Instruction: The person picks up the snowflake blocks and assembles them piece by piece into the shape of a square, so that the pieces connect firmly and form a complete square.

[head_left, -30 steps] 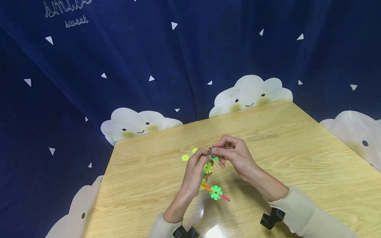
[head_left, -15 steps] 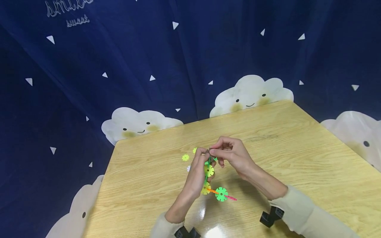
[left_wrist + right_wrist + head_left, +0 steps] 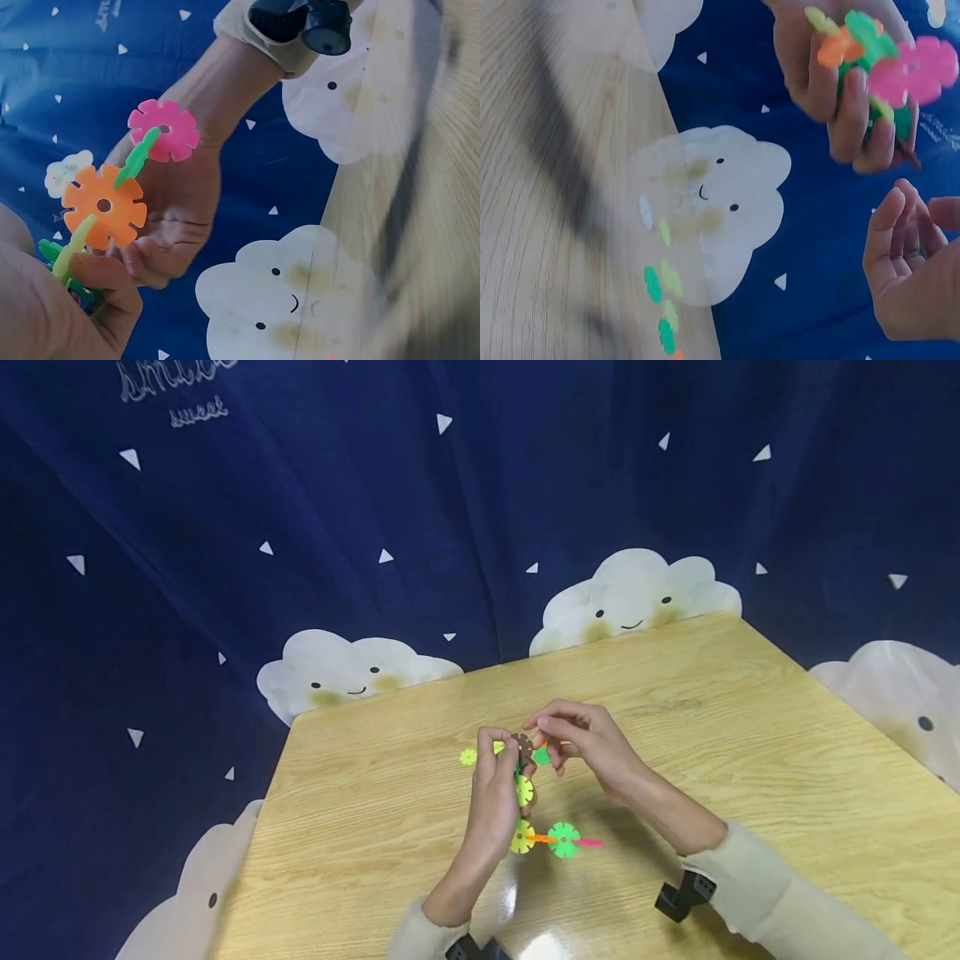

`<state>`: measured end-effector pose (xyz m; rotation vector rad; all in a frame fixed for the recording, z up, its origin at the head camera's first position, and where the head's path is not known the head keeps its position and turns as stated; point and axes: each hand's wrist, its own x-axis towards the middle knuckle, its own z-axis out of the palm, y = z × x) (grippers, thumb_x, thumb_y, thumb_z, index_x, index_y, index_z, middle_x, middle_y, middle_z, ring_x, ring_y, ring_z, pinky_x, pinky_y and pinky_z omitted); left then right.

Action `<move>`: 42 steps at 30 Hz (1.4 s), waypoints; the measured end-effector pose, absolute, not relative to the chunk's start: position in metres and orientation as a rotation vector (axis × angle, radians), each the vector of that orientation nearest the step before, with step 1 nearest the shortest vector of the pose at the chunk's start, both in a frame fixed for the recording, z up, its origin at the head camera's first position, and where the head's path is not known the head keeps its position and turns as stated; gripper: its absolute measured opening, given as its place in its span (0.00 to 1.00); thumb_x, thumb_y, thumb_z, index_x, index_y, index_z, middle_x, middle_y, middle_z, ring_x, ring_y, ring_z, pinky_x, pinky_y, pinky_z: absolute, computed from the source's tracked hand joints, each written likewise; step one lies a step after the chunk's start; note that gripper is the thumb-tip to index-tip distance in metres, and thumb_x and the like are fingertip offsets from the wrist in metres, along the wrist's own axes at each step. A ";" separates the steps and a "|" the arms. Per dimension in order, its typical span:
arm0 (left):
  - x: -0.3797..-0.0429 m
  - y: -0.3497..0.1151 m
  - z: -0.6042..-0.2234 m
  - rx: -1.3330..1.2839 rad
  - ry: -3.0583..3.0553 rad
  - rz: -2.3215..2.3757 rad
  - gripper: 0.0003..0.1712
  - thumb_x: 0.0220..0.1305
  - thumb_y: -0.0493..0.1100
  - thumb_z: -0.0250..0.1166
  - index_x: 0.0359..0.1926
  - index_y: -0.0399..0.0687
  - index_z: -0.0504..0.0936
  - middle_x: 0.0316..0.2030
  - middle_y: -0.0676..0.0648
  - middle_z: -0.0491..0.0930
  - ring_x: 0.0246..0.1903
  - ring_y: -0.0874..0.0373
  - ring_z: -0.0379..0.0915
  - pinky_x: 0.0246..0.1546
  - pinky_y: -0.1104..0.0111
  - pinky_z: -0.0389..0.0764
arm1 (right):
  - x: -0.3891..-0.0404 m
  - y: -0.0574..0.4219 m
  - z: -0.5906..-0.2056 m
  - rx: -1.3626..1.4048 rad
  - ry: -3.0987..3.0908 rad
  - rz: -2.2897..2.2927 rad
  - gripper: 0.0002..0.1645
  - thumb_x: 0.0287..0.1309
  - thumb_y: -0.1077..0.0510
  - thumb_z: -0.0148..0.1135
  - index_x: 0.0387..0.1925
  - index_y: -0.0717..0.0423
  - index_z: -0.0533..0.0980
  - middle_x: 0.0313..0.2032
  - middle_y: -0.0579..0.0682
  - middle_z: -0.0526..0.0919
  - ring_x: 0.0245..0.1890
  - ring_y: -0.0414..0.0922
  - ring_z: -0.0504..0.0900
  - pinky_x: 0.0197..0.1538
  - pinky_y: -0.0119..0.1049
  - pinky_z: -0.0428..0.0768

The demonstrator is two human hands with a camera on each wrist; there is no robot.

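My left hand [image 3: 492,793] grips a chain of slotted plastic discs joined edge to edge. A brown disc [image 3: 522,744] stands at the chain's top, by the thumb and index fingertip. Below it come a yellow disc [image 3: 524,790], another yellow one, a green disc [image 3: 564,840] and a pink disc [image 3: 590,843] seen edge-on. In the left wrist view, an orange disc [image 3: 82,199] and the pink disc [image 3: 178,141] show face-on. My right hand [image 3: 600,752] hovers just right of the brown disc, fingers loosely bent and nothing in them; the right wrist view shows a gap between the hands.
Loose discs lie on the wooden table [image 3: 360,827] beyond the hands, among them a yellow one [image 3: 468,757] and a green one [image 3: 542,757]. The right wrist view has several more in a row, such as a green disc [image 3: 653,285]. A dark blue curtain [image 3: 480,510] hangs behind the table.
My right fingers have let go of the brown disc and drawn slightly away. The left hand has turned a little, and the chain's lower end has swung right and levelled.
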<state>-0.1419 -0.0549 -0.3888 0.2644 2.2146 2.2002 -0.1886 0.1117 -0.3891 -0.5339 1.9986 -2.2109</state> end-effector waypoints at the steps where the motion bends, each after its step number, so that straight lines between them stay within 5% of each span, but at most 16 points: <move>1: -0.143 -0.056 -0.388 0.265 2.217 2.205 0.10 0.84 0.49 0.41 0.48 0.47 0.62 0.29 0.48 0.67 0.16 0.60 0.60 0.14 0.76 0.67 | -0.190 0.113 -0.390 -0.524 1.992 -2.221 0.16 0.74 0.56 0.59 0.50 0.67 0.81 0.31 0.50 0.84 0.21 0.41 0.76 0.26 0.34 0.82; 14: -0.145 -0.063 -0.385 0.214 2.189 2.244 0.08 0.82 0.46 0.42 0.44 0.47 0.62 0.28 0.48 0.67 0.14 0.59 0.59 0.12 0.75 0.65 | -0.221 0.131 -0.420 -0.341 2.035 -2.201 0.18 0.76 0.55 0.57 0.60 0.60 0.78 0.46 0.59 0.86 0.22 0.43 0.77 0.28 0.37 0.83; 26: -0.144 -0.063 -0.385 0.245 2.182 2.265 0.08 0.83 0.44 0.42 0.45 0.46 0.63 0.27 0.48 0.67 0.15 0.60 0.58 0.12 0.76 0.65 | -0.246 0.136 -0.454 -0.192 2.079 -2.158 0.26 0.75 0.54 0.60 0.67 0.62 0.71 0.47 0.49 0.87 0.23 0.40 0.80 0.30 0.36 0.87; 35: -0.146 -0.064 -0.385 0.259 2.178 2.258 0.08 0.83 0.43 0.41 0.45 0.46 0.63 0.29 0.47 0.67 0.16 0.60 0.58 0.12 0.76 0.66 | -0.255 0.131 -0.469 -0.172 2.118 -2.076 0.26 0.73 0.57 0.63 0.67 0.63 0.72 0.61 0.68 0.78 0.25 0.42 0.81 0.32 0.39 0.88; 42: -0.146 -0.064 -0.385 0.273 2.173 2.263 0.08 0.83 0.43 0.41 0.45 0.45 0.63 0.29 0.47 0.67 0.16 0.60 0.57 0.12 0.76 0.65 | -0.259 0.128 -0.480 -0.178 2.118 -1.997 0.29 0.70 0.62 0.64 0.69 0.65 0.71 0.63 0.69 0.75 0.25 0.44 0.81 0.29 0.33 0.86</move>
